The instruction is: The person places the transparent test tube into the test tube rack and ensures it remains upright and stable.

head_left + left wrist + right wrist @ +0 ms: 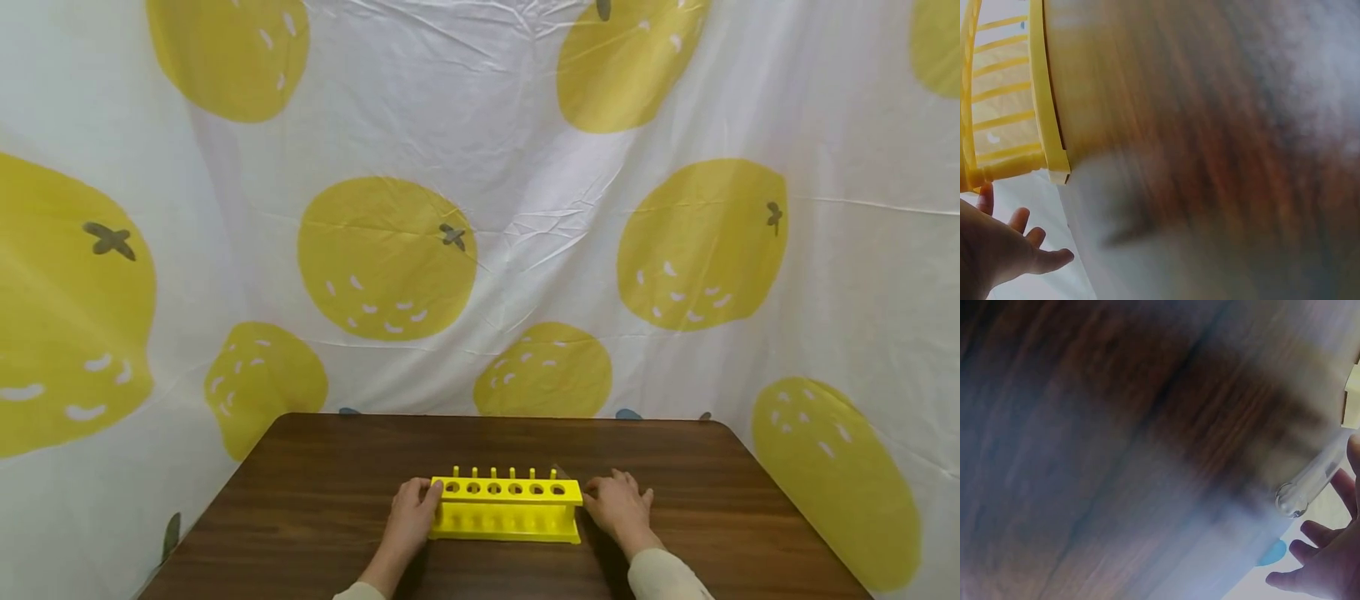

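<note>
A yellow test tube rack stands upright on the wooden table, with a row of round holes along its top and several pegs at the back. My left hand grips its left end, thumb against the top plate. Seen from the left wrist, one finger of this left hand meets the end of the rack and the others spread away. Beside the rack's right end is my right hand. In the right wrist view, this right hand pinches a clear test tube, rounded end pointing away.
The brown wood-grain table has rounded far corners. Behind it and along both sides hangs a white cloth printed with large yellow fruit.
</note>
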Demonstrator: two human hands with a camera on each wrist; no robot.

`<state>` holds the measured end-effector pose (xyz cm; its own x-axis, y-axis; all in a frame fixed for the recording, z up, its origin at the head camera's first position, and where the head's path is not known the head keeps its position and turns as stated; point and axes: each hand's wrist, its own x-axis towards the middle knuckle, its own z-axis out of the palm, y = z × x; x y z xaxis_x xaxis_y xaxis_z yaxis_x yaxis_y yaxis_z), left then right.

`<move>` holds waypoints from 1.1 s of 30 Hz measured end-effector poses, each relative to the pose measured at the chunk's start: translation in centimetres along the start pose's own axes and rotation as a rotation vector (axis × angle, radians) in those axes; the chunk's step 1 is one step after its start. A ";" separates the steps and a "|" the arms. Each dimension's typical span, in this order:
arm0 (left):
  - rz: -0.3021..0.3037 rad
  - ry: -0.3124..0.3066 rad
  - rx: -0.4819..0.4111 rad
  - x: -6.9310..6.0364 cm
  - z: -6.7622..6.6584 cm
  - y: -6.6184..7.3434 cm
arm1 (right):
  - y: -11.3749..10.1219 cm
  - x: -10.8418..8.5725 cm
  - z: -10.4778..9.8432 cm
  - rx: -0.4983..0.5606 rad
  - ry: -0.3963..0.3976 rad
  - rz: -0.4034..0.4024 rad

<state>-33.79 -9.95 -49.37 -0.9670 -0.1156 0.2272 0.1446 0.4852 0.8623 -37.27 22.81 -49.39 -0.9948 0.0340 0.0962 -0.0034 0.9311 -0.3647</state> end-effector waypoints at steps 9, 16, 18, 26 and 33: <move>-0.004 -0.009 -0.013 -0.2 0.3 -0.1 | 0.5 -0.3 0.1 -0.062 0.023 -0.002; -0.005 -0.011 -0.003 0.0 0.3 -0.1 | 1.3 -0.5 -0.5 -0.138 0.053 0.005; -0.012 -0.012 -0.005 0.0 0.3 0.0 | 1.6 -0.6 -0.7 -0.152 0.061 0.008; -0.018 -0.013 -0.027 0.2 0.4 -0.1 | 2.2 -1.0 -2.5 -0.082 0.114 0.011; -0.009 -0.021 -0.063 0.1 0.3 -0.2 | 2.2 -0.7 -4.2 0.100 0.208 0.040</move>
<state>-33.99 -9.80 -49.60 -0.9723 -0.1012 0.2107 0.1486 0.4285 0.8912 -36.16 26.30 -46.38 -0.9519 0.1538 0.2649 0.0151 0.8872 -0.4611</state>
